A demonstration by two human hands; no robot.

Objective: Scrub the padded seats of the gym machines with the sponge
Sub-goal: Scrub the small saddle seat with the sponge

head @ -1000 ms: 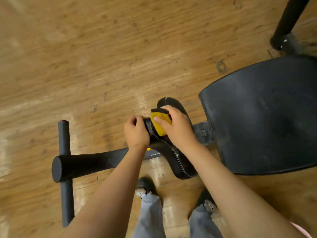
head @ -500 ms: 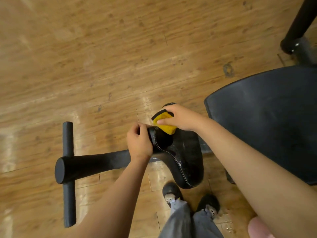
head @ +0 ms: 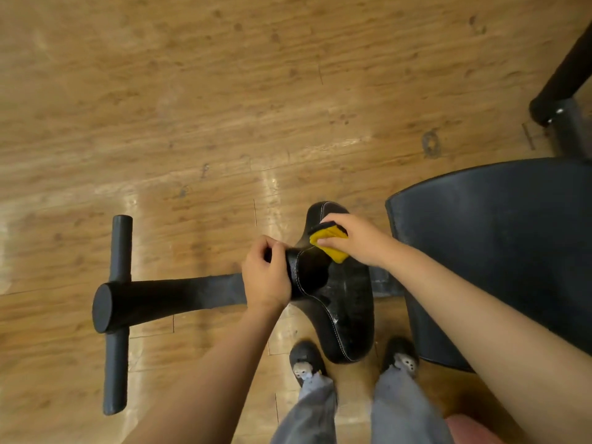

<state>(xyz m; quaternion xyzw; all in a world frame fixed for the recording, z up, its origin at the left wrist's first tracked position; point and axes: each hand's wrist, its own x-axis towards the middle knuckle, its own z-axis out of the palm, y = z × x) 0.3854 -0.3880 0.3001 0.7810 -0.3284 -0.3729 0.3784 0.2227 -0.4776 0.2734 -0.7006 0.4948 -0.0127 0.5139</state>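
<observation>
A small black padded saddle seat (head: pixel 347 302) with white stitching stands in the middle of the view, its surface wet and speckled. My right hand (head: pixel 355 240) grips a yellow sponge (head: pixel 330 241) with a dark scouring side and presses it on the far part of the seat. My left hand (head: pixel 267 277) is curled round the narrow nose of the seat at its left end. A large black padded pad (head: pixel 499 251) lies to the right, under my right forearm.
A black metal beam with a T-shaped crossbar (head: pixel 118 312) runs left from the seat over the wooden floor (head: pixel 224 107). A black post and its base (head: pixel 563 100) stand at the top right. My two shoes (head: pixel 306 360) are just below the seat.
My right hand has slid the sponge a short way toward the far end of the seat. My left hand keeps its hold on the nose. The camera has shifted slightly.
</observation>
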